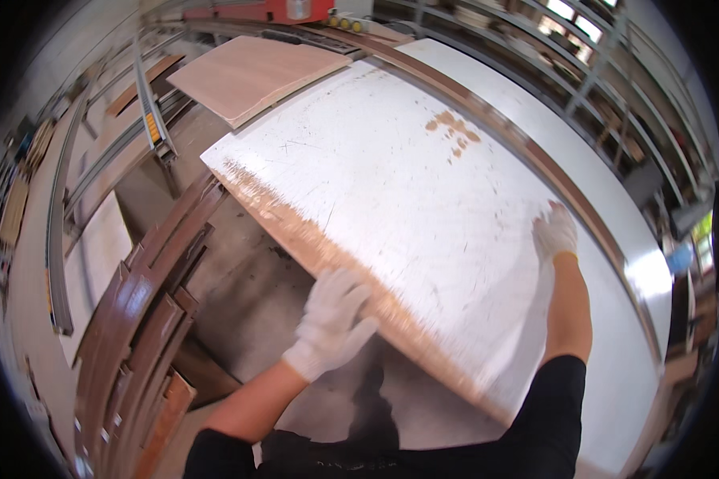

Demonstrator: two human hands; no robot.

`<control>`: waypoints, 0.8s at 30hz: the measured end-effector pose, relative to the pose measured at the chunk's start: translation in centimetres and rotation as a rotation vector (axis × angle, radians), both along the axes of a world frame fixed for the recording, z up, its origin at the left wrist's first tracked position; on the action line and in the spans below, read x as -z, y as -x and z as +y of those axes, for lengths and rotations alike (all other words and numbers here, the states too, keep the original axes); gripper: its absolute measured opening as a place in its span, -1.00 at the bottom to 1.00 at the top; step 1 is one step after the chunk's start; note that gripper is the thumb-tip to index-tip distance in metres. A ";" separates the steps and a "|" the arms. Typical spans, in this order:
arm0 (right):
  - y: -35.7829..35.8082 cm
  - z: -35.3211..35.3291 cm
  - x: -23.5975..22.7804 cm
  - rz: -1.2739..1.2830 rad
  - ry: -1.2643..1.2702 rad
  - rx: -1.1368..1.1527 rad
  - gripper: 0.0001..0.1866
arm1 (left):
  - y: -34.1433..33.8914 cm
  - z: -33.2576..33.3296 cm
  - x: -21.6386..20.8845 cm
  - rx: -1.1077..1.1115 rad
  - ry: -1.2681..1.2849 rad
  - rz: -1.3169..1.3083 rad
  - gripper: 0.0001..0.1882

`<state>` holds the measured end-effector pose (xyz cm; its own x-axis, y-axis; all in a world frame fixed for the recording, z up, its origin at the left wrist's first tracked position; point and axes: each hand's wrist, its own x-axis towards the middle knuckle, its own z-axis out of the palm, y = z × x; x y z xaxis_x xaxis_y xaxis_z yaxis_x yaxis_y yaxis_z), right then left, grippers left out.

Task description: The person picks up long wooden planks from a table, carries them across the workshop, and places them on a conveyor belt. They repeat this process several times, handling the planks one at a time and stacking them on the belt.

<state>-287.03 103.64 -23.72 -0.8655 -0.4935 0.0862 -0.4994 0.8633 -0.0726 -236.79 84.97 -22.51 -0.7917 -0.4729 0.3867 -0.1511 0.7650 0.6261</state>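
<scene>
A large white worktop (351,144) spreads out in front of me, its near edge worn through to brown wood. My left hand (333,319), in a white knit glove, lies over that worn edge with its fingers laid on the top and the thumb apart. Farther right, my gloved right hand (557,231) reaches out over the white surface, close to a long brown wooden strip (527,148). Its fingers are spread and slightly blurred, and nothing shows in them. The strip runs along the far side of the worktop, with more white surface beyond it.
A flat light-brown panel (256,76) overlaps the worktop's far left corner. Dark brown boards (148,291) are stacked at the left, by a metal rail (148,104). A red machine (299,11) stands at the back. Metal shelving (595,72) lines the right side.
</scene>
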 end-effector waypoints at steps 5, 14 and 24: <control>13.2 0.9 -0.2 0.093 -0.106 -0.097 -0.08 | 5.6 0.9 0.1 -0.113 0.128 0.000 -0.60; 15.7 3.7 -3.0 -0.041 -0.242 -0.235 -0.14 | 4.5 2.2 1.6 -0.108 0.126 -0.101 -0.61; -4.6 24.5 -4.9 -0.256 -0.142 -0.133 -0.03 | 7.2 3.2 3.4 -0.222 -0.070 -0.152 -0.54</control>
<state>-282.46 128.15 -18.84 -0.7773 -0.5952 -0.2040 -0.5897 0.8022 -0.0937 -244.00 88.19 -25.91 -0.7124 -0.6626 0.2313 -0.4064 0.6582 0.6337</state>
